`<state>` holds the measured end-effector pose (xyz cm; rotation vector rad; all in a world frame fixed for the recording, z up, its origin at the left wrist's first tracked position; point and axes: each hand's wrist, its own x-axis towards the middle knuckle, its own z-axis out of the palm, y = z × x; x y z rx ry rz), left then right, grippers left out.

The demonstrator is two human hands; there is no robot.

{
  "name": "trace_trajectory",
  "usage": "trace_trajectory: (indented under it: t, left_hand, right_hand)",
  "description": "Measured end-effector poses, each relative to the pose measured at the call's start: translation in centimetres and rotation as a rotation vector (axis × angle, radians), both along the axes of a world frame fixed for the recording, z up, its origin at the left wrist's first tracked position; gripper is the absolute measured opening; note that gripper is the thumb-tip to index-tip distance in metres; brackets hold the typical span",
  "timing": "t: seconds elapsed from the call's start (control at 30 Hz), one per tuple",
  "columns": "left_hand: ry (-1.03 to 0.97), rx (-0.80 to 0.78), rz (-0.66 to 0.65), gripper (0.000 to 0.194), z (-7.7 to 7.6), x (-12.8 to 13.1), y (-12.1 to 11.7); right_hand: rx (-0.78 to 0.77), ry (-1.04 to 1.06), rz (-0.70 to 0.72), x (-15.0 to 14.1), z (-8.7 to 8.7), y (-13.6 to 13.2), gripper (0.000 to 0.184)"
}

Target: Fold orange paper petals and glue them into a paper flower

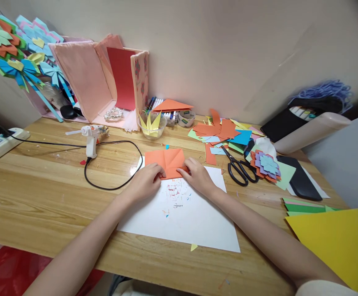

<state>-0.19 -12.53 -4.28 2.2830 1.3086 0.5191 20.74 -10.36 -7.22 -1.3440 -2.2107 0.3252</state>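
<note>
Head view: upon the wooden desk, a marked white sheet is overlapped at its far side by creased orange paper. The paper is touched by the left hand, fingers curled together, and right hand, fingers bent; whether it is pinched cannot be told. Black-handled scissors are placed right of the sheet, a hot-glue gun left.

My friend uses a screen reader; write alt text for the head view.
Left hand and right hand hold creased orange paper over a marked white sheet on a wooden desk; a white glue gun is at left, black-handled scissors and colourful paper scraps at right.
</note>
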Motion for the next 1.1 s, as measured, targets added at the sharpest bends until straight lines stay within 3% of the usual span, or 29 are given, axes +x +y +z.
trace_trajectory:
  t: [0.17, 0.4, 0.57, 0.63, 0.8, 1.1]
  left_hand:
    - [-0.028, -0.014, 0.1, 0.008, 0.0, 0.6, -0.2]
    - [-0.08, -0.036, 0.159, 0.007, -0.5, 1.0, 0.0]
    - [-0.095, -0.025, 0.149, 0.008, -0.6, 1.1, 0.1]
    - [-0.102, -0.022, 0.149, 0.008, -0.7, 1.1, 0.1]
    - [-0.137, -0.038, 0.147, 0.009, -1.0, 1.0, 0.2]
    - [-0.115, -0.193, 0.191, 0.009, -0.4, -0.5, 0.9]
  right_hand:
    - [0.023, -0.009, 0.002, 0.0, -0.1, 0.0, 0.024]
    - [0.024, -0.041, -0.009, -0.1, -0.2, 0.0, 0.021]
    - [0.149, -0.075, -0.004, -0.2, 0.2, -0.3, 0.004]
    - [0.233, -0.111, 0.076, -0.2, 0.5, -0.5, 0.008]
    - [0.266, -0.198, 0.523, -0.1, 0.8, -1.0, 0.022]
    - [0.191, -0.215, 0.572, 0.4, 1.1, -0.7, 0.023]
